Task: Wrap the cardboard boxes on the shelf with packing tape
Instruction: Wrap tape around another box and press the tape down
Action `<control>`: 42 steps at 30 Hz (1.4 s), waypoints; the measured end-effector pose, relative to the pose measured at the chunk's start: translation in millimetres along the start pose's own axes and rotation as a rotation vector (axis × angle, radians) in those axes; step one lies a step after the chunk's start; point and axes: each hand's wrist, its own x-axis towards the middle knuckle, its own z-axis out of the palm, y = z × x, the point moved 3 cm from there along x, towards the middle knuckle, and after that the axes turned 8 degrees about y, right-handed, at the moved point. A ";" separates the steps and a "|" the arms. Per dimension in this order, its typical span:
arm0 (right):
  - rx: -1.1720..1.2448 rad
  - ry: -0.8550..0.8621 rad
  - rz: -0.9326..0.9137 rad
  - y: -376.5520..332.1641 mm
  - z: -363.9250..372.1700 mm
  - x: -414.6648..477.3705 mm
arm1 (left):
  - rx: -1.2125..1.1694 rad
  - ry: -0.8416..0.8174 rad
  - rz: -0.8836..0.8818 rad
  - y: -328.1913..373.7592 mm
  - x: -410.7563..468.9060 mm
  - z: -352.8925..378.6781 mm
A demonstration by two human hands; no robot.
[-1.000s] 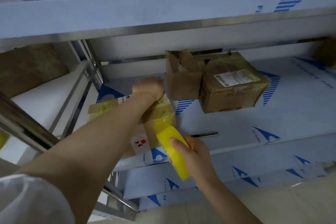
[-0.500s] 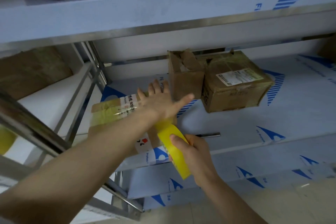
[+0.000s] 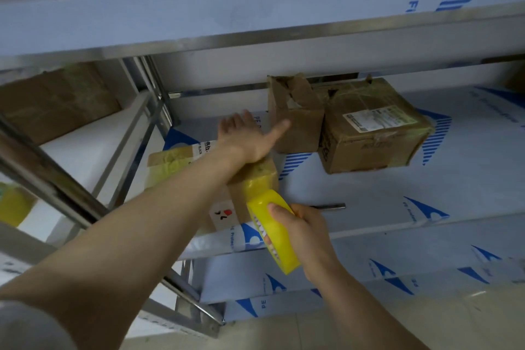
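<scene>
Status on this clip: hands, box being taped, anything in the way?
Left hand open, flat on front box. Right hand grips yellow tape roll at its near corner. Torn box and labelled box behind, clear of the work.

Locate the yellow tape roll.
Head view, lower centre: the right hand grips the yellow tape roll at the near corner of the front cardboard box.

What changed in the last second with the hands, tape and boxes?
The left hand on the front box opened from a fist to flat, spread fingers. The right hand still grips the yellow tape roll at the box's near corner. The torn box and the labelled box behind have not moved.
</scene>
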 end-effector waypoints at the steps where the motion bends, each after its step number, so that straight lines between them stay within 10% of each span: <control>1: 0.013 -0.009 0.009 1.3 -0.3 0.2 | 0.019 0.039 -0.011 -7.2 5.5 0.7; 13: -0.005 0.018 0.052 -0.2 3.9 2.3 | 0.060 0.097 0.133 10.8 -18.5 12.1; 19: -0.060 -0.005 0.073 -5.1 -1.0 -2.0 | 0.027 -0.268 0.224 -17.4 -26.2 -12.1; 23: -0.091 0.000 0.113 -11.4 5.2 -5.3 | 0.027 -0.086 0.269 -32.1 -31.6 -5.3; 30: 0.034 -0.355 0.032 -81.4 -10.4 -26.4 | -0.464 -0.447 0.213 -51.2 -25.4 -33.2; 42: -0.095 -0.141 -0.101 -110.5 52.1 12.6 | -0.198 -0.010 -0.095 -58.4 -4.7 -11.8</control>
